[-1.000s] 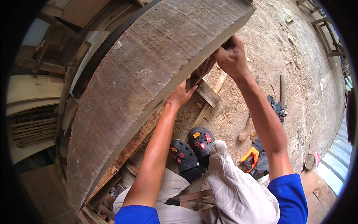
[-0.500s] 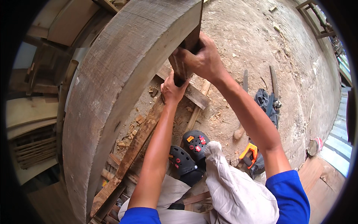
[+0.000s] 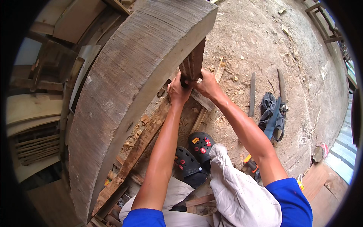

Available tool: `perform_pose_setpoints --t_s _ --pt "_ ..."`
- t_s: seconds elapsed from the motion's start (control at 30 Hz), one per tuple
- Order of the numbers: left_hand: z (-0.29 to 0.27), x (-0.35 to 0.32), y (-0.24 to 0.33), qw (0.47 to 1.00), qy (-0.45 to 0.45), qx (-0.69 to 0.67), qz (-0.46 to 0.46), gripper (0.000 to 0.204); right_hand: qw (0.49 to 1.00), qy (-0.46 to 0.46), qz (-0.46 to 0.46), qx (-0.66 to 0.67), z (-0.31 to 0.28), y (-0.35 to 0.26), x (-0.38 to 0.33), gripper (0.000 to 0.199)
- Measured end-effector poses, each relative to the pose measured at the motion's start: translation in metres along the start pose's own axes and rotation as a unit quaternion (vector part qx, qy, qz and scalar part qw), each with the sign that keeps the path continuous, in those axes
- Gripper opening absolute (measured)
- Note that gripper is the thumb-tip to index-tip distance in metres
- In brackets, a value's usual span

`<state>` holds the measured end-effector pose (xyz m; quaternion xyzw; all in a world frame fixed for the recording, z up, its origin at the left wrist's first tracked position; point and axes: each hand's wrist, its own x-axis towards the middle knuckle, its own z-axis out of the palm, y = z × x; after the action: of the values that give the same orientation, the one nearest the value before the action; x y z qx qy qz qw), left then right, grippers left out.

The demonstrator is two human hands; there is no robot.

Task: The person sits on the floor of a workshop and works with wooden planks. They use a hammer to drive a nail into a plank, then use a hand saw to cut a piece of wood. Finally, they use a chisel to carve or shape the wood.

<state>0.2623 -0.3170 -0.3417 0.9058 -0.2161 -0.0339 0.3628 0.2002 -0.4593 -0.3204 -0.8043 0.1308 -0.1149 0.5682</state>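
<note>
Starting on the far left, pale curved boards (image 3: 34, 113) lean in a stack, with a slatted wooden piece (image 3: 38, 149) among them. Now in sweeps the big one, a broad, thick, grey-brown plank (image 3: 121, 90) with saw marks across its face, arching from the lower left up to the top middle. Just right of its lower edge, a long rough timber (image 3: 141, 145) runs slantwise near the floor, wood chips beside it.

And here's the centre of the action! The left hand (image 3: 179, 90) is up against the near end of a dark wooden piece (image 3: 193, 63), fingers curled about its left side. That piece sits right at the plank's right-hand edge, its far end running up beneath the overhang; whether the two are joined, I can't tell. Over on its other side, the right hand (image 3: 206, 84) grips the same end, thumb toward the front, the two hands almost meeting.

Below them, a pair of dark clogs (image 3: 189, 160) with bright charms, and a pale wood strip (image 3: 200, 119) on the floor (image 3: 302, 98). Further right, a long flat blade (image 3: 252, 94), then dark crumpled cloth (image 3: 267, 104) around a bluish blade (image 3: 271, 125); an orange handle (image 3: 250, 162) peeks past the right forearm. Far right, a small round can (image 3: 319, 153) lies near the corrugated sheeting (image 3: 342, 151).
</note>
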Motion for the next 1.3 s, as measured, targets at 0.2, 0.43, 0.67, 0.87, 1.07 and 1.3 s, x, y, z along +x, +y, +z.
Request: perform_pose_setpoints --t_s 0.2,0.43,0.67,0.87,1.07,1.3 --pt "0.007 0.001 -0.011 0.999 0.033 -0.019 0.021 0.062 1.000 0.006 0.002 -0.005 0.003 0.003 -0.002 0.046" --pt "0.009 0.001 -0.016 0.999 0.035 -0.020 0.012 0.065 0.997 0.024 0.063 -0.027 0.007 -0.008 -0.005 0.037" --pt "0.012 0.001 -0.019 0.998 0.053 -0.032 0.025 0.059 0.999 0.027 0.043 -0.014 0.011 0.000 -0.001 0.037" --pt "0.010 0.000 -0.013 0.998 0.047 -0.032 -0.008 0.046 0.997 0.035 0.051 0.041 0.017 0.007 0.001 0.038" --pt "0.007 0.000 -0.005 0.998 0.029 -0.033 -0.037 0.047 0.998 0.068 0.001 -0.008 0.022 0.003 0.000 0.034" --pt "0.006 -0.001 -0.008 0.997 0.048 -0.067 -0.004 0.041 0.996 0.091 0.011 -0.021 0.024 -0.006 -0.003 0.034"
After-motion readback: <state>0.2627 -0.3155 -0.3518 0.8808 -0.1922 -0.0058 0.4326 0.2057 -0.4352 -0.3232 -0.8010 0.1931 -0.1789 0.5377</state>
